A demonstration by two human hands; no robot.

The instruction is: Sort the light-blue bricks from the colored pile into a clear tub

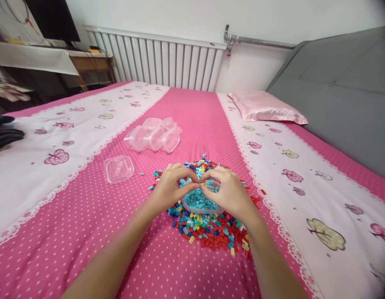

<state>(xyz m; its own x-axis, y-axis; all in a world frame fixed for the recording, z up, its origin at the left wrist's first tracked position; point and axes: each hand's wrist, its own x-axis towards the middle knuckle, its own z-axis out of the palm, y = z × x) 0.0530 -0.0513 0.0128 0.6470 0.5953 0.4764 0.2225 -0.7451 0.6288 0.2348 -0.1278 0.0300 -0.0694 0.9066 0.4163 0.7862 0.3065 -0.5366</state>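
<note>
Head view: left hand point(169, 187) and right hand point(230, 192) curl, fingertips meeting, over the tub point(198, 204) amid the brick pile point(213, 233) on the bed point(86, 216); whether either grip holds anything I cannot tell; lid point(118, 169) well apart leftward

**No legible writing in view**

No text, brand, number or sign can be read here. The clear square plastic lid point(118, 169) lying on the pink dotted bed sheet point(86, 216) has faint raised marks on its top. They are too blurred to make out as letters or numbers. The clear plastic tub of light-blue bricks point(198, 204) shows no readable label. The sheet's print is only dots and tree shapes.
</note>
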